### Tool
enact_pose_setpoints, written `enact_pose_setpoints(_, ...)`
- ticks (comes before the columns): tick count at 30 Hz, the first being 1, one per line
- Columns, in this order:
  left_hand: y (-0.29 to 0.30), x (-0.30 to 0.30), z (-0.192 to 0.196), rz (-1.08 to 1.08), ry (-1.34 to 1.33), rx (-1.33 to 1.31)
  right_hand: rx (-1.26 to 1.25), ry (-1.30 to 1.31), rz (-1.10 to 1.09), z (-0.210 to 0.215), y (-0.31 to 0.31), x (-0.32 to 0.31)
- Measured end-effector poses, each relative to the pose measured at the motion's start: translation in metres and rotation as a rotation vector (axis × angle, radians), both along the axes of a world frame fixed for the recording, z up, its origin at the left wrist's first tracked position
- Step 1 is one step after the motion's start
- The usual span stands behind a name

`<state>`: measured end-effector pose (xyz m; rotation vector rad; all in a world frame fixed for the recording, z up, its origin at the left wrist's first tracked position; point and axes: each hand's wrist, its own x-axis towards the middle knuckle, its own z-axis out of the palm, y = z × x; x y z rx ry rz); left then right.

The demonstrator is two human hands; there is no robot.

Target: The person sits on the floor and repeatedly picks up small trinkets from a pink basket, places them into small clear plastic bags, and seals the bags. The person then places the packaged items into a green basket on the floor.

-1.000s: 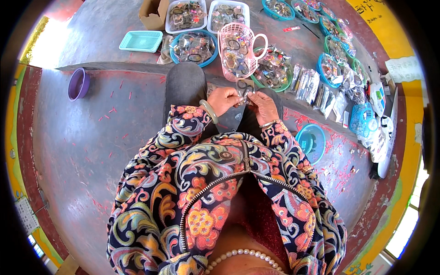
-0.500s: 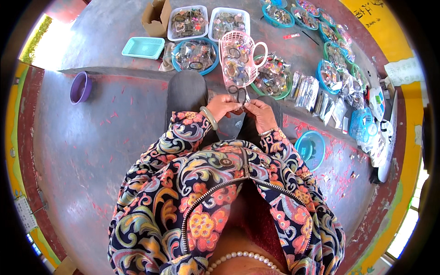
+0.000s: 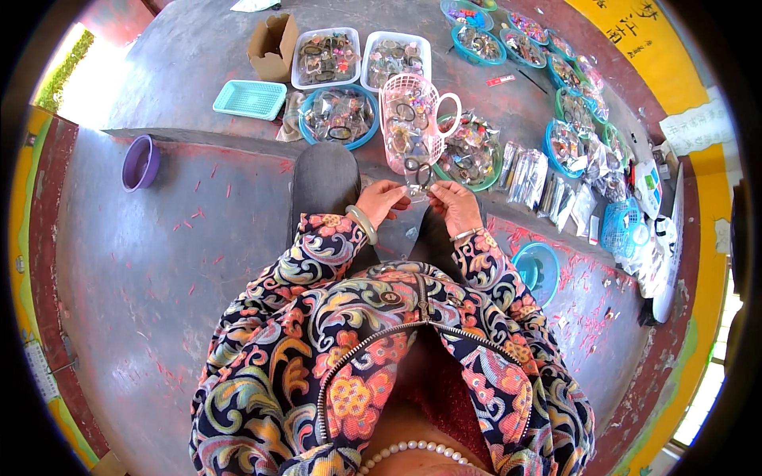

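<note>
Right hand: I see fingertips pinching a clear packet
Left hand: fingertips beside it — I cannot tell their grip
Far: 1 pink basket

Both hands worked out front, right over the knees! The right hand pinched a small clear packet with a dark ring inside, while the left hand sat at its lower edge, grip too small to judge. Just beyond stood the pink basket, loaded with more packets, its looped handle out to the right. Behind it on the raised ledge, two white trays lay side by side, a cardboard box left of them. And down on the floor, a purple basin stood well apart, far left!
</note>
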<state>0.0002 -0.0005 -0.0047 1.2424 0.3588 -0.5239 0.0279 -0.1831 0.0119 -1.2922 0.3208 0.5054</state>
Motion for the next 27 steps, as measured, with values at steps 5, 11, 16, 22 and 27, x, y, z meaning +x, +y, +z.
enact_pose_setpoints(5,0.001,-0.001,0.001,-0.021,-0.01,-0.042,0.024,-0.075,-0.065,-0.013,0.007,0.057)
enact_pose_setpoints(11,-0.002,-0.002,0.004,-0.075,0.021,-0.041,0.035,-0.093,-0.142,-0.03,0.033,0.136)
enact_pose_setpoints(16,-0.008,-0.001,-0.003,-0.105,-0.012,-0.052,0.005,0.014,-0.119,-0.05,0.035,0.205)
enact_pose_setpoints(22,-0.003,-0.004,0.005,-0.095,0.031,-0.064,0.117,-0.061,-0.034,-0.031,0.032,0.167)
enact_pose_setpoints(27,-0.007,-0.003,0.002,-0.124,0.026,-0.087,0.065,0.019,-0.012,-0.03,-0.027,0.106)
